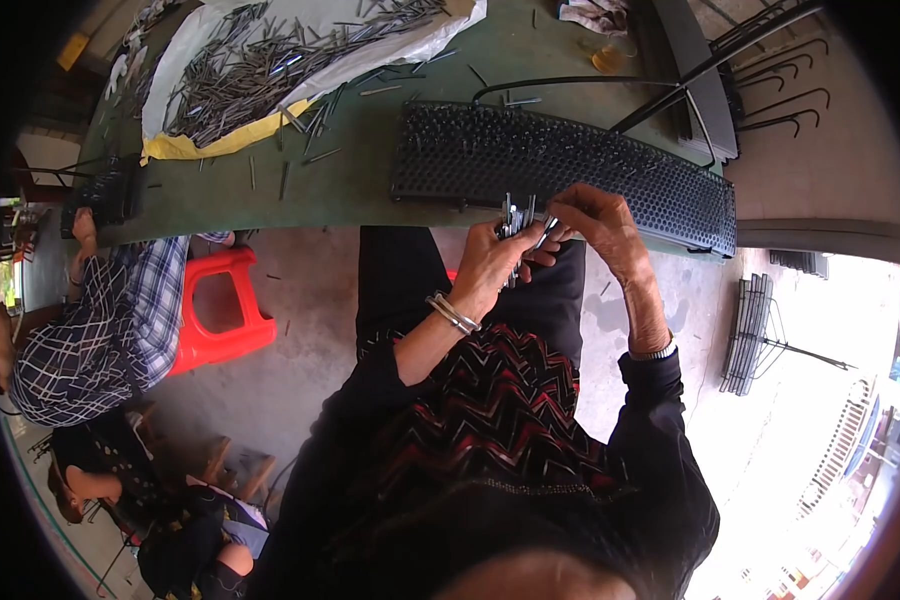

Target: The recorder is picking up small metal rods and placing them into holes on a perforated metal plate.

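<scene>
My left hand (485, 265), with a bracelet at the wrist, is closed around a small bunch of thin metal rods (511, 215) that stick up past the fingers. Close beside it, my right hand (605, 230) pinches the upper end of one slanted metal rod (546, 233); its fingertips are partly hidden. Both hands are over my lap, just in front of a long black perforated rack (570, 165) on the table edge. Dark rod ends fill many of the rack's holes, mostly along the far and left part, while the near right part shows bare holes.
A heap of metal rods (250, 85) lies on a white and yellow sack (175, 145) on the green table (350, 195), with loose rods around it. A black wire handle (570, 82) rises behind the rack. A red stool (255, 300) and other people (100, 330) are at left.
</scene>
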`<state>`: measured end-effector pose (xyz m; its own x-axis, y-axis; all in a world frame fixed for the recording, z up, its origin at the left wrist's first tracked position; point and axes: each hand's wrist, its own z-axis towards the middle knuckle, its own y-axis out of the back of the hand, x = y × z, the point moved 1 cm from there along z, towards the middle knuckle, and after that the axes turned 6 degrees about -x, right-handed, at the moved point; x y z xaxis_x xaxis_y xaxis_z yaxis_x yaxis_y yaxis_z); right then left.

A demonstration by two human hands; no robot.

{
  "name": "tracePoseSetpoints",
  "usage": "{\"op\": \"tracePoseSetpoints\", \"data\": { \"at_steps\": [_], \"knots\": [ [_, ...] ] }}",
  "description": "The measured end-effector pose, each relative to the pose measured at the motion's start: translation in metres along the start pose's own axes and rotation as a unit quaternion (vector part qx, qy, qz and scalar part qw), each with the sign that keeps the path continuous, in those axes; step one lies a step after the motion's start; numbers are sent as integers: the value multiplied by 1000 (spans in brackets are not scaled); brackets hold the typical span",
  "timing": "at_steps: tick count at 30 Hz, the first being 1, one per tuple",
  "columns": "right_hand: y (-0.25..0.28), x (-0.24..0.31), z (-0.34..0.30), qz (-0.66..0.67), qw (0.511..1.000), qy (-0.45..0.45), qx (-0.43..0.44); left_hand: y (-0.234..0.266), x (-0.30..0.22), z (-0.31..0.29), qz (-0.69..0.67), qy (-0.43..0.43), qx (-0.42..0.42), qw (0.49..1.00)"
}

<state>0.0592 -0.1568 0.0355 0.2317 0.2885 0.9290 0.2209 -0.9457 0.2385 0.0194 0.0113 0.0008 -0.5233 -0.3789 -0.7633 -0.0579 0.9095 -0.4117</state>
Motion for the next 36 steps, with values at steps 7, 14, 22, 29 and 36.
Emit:
{"op": "tracePoseSetpoints", "data": {
  "at_steps": [7, 14, 22, 29, 36],
  "knots": [
    [9, 0, 19, 5, 976, 152, -157, 2, 4, 13, -94, 64, 3, 994],
    [4, -9, 44, -92, 937, 204, -268, 1, 26, 28, -188, 121, 46, 974],
    [5, -4, 46, -152, 922, 229, -274, 2, 29, 27, -241, 141, 33, 960],
    [7, -4, 46, -163, 921, 244, -255, 3, 32, 26, -255, 133, 24, 958],
    [7, -4, 47, -157, 923, 257, -238, 3, 31, 23, -247, 130, 12, 960]
  ]
}}
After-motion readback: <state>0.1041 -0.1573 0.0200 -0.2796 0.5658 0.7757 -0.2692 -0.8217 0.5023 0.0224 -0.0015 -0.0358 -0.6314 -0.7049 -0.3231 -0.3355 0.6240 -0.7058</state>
